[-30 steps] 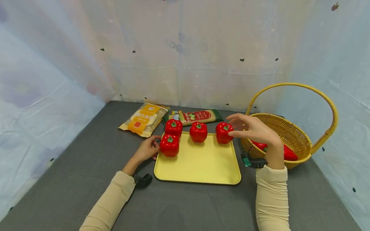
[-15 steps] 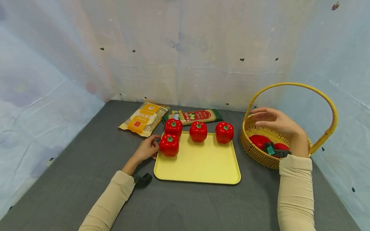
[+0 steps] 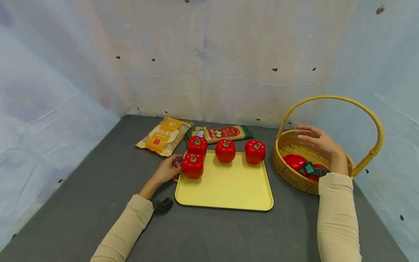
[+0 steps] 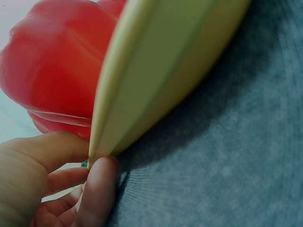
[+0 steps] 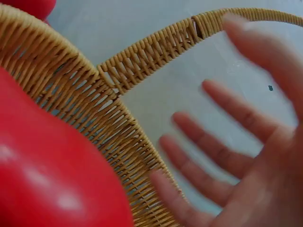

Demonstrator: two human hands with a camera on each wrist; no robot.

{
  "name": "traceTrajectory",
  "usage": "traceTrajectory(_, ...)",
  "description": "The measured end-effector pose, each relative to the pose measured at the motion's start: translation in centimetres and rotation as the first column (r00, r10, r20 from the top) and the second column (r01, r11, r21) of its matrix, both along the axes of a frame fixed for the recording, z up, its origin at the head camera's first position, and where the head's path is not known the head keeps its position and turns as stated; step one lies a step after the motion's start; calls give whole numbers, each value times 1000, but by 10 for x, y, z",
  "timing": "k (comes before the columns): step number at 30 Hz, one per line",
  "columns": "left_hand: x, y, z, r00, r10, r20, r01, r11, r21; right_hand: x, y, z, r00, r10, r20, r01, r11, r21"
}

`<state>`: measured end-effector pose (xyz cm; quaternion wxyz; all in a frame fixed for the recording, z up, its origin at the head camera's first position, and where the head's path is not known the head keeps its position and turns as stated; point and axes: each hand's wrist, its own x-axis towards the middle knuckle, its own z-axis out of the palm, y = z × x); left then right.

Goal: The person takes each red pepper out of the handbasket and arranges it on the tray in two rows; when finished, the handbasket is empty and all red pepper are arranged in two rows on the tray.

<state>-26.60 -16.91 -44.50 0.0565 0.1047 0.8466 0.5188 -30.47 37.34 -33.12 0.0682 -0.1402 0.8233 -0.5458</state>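
My left hand (image 3: 166,169) pinches the left rim of a yellow tray (image 3: 229,189); the left wrist view shows thumb and fingers on either side of that rim. Beside these fingers a red bell pepper (image 3: 192,166) sits on the tray, with a second pepper (image 3: 197,145) just behind it. Two more stand along the back rim, a middle pepper (image 3: 225,150) and a right pepper (image 3: 255,151). Over a wicker basket (image 3: 291,176) hovers my right hand (image 3: 319,142), fingers spread and holding nothing. Inside the basket lie red peppers (image 3: 294,162), partly hidden by the wrist camera.
Behind the tray lies a green-and-red pasta packet (image 3: 226,133), with a small yellow packet (image 3: 200,128) near it. A yellow grain bag (image 3: 165,135) rests at back left. The basket's tall handle (image 3: 334,97) arches above its rim. A pale curtain (image 3: 203,65) encloses the table.
My right hand has left the right-hand pepper on the tray and moved right, over the basket. The left hand has stayed at the tray's rim.
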Motion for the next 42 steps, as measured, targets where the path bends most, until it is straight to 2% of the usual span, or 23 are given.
traceTrajectory(4, 1, 0, 0, 1000, -2, -6, 1, 1000, -7, -4, 6, -10, 998, 7, 60, -7, 1000, 0)
traceTrajectory(9, 1, 0, 1, 1000, 4, -12, -4, 1000, -14, -7, 9, -17, 989, 68, 130, -75, 996, 48)
traceTrajectory(17, 0, 0, 0, 1000, 7, -6, -7, 1000, -16, -10, 11, -24, 958, 118, 260, -167, 971, 172)
traceTrajectory(24, 0, 0, 0, 1000, 11, -8, -11, 1000, -23, -13, 15, -28, 921, 181, 346, -253, 951, 176)
traceTrajectory(30, 0, 0, 1, 1000, 12, 0, -12, 1000, -19, -14, 17, -30, 896, 173, 410, -283, 932, 225)
traceTrajectory(42, 2, 1, 3, 1000, 10, 4, -9, 1000, -15, -12, 15, -24, 871, 137, 471, -326, 879, 347)
